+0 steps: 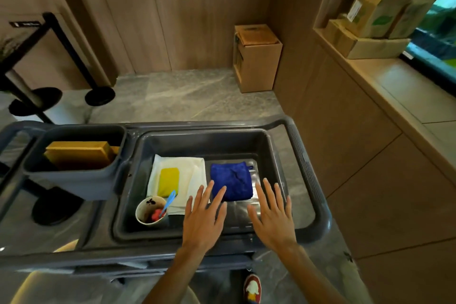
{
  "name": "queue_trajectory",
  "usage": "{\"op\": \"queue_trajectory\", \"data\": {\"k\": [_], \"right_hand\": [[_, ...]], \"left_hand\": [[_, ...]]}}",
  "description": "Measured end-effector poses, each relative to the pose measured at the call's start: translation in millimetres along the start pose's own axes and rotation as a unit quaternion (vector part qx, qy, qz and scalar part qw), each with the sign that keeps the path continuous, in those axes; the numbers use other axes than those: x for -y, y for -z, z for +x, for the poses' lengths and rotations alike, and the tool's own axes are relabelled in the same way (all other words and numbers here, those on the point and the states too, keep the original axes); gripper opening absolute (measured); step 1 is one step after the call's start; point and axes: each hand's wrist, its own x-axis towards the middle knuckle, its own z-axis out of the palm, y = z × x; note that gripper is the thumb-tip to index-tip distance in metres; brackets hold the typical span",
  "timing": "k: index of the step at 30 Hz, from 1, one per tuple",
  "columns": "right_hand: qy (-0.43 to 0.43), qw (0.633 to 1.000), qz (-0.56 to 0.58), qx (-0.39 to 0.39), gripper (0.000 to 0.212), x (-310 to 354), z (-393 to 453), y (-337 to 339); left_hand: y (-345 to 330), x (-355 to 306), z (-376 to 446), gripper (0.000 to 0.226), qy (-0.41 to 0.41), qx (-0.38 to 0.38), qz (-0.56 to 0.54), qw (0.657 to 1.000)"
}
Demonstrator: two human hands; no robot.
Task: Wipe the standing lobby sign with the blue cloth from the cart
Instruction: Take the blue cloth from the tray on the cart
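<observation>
Head view: unlabelled blue cloth point(232, 181) between spread fingers point(219, 195).

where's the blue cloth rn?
Head view: blue cloth lies folded in the cart tray, right of the white towel, just beyond both open hands.

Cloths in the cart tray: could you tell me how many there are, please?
2: the folded blue cloth at right, the white cloth left of it under a yellow sponge. Others may be hidden.

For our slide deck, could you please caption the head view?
Both open hands, left and right, reach toward the blue cloth in the cart.
</observation>
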Motion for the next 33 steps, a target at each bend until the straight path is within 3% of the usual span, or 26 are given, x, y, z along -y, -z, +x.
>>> {"op": "queue_trajectory", "data": {"k": [11, 20, 33], "right_hand": [[0.067, 0.997, -0.008, 0.033, 0.073, -27.7, 58.1, 1.0], [0.067, 0.995, 0.037, 0.059, 0.068, -50.1, 92.2, -8.8], [0.090, 0.993, 0.019, 0.079, 0.065, -31.5, 148.8, -27.9]], "left_hand": [[-10.5, -21.7, 45.5, 0.054, 0.067, -0.012, 0.001, 0.998], [-28.3, -30.8, 87.3, 0.054, 0.082, 0.002, 0.005, 0.997], [-52.5, 13.4, 125.5, 0.058, 0.085, 0.038, -0.014, 0.996]]}}
